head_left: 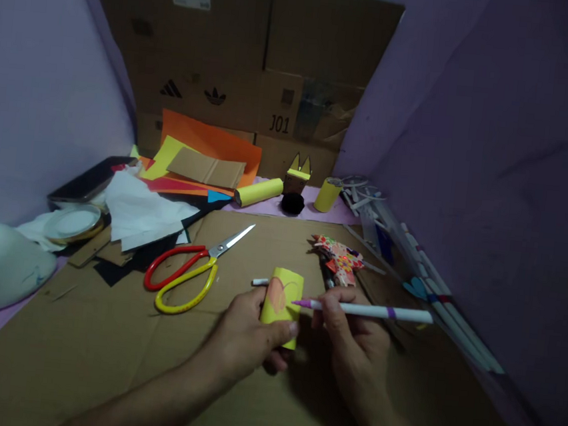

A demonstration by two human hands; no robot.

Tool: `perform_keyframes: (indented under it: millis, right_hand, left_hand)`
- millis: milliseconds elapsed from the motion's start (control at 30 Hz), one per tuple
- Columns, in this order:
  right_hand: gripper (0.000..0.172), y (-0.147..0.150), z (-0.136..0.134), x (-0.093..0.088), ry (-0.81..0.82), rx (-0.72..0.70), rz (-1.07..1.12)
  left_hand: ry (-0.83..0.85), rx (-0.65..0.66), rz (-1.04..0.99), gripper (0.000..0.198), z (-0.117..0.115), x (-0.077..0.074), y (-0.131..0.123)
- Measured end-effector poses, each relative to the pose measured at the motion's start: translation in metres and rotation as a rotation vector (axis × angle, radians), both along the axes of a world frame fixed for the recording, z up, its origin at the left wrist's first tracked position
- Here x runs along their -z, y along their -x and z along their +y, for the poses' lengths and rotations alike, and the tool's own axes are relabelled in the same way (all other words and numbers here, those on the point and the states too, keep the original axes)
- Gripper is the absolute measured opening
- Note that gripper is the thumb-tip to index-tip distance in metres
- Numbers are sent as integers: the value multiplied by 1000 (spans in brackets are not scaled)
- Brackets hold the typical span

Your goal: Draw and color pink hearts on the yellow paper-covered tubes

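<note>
My left hand (pixel 247 330) is closed around a small yellow paper tube (pixel 282 310), held upright above the cardboard. A heart outline is drawn on the tube, its left half coloured orange-pink. In my right hand (pixel 356 347) is a white felt-tip pen (pixel 379 312) with a purple band, held nearly level. Its purple tip points left and meets or nearly meets the heart's right side; contact is hard to judge. A short white stick-like end (pixel 260 282) shows just behind the tube. Scissors (pixel 214 254) with one red and one yellow handle lie spread to the left.
A floral pouch (pixel 342 259) lies behind my right hand. Farther back are a yellow roll (pixel 260 192), a black pompom (pixel 293 204), an eared cardboard figure (pixel 297 175) and another yellow tube (pixel 328 194). Coloured paper (pixel 211 139) and white tissue (pixel 143 209) are left; plastic sticks (pixel 450 309) line the right.
</note>
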State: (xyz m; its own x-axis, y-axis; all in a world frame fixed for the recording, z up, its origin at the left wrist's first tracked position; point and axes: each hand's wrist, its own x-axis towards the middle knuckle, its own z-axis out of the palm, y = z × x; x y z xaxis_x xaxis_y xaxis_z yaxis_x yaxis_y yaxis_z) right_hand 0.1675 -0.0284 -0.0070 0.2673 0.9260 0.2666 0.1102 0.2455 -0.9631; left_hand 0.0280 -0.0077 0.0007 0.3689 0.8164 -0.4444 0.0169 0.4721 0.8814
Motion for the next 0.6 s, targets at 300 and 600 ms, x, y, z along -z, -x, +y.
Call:
perform_keyframes:
  millis: [300, 600]
  right_hand:
    - [19, 1, -5, 7, 47, -94, 87]
    - [10, 3, -8, 2, -26, -58, -171]
  left_hand:
    - [30, -26, -60, 34, 2, -6, 1]
    - [25, -39, -121, 29, 1, -6, 2]
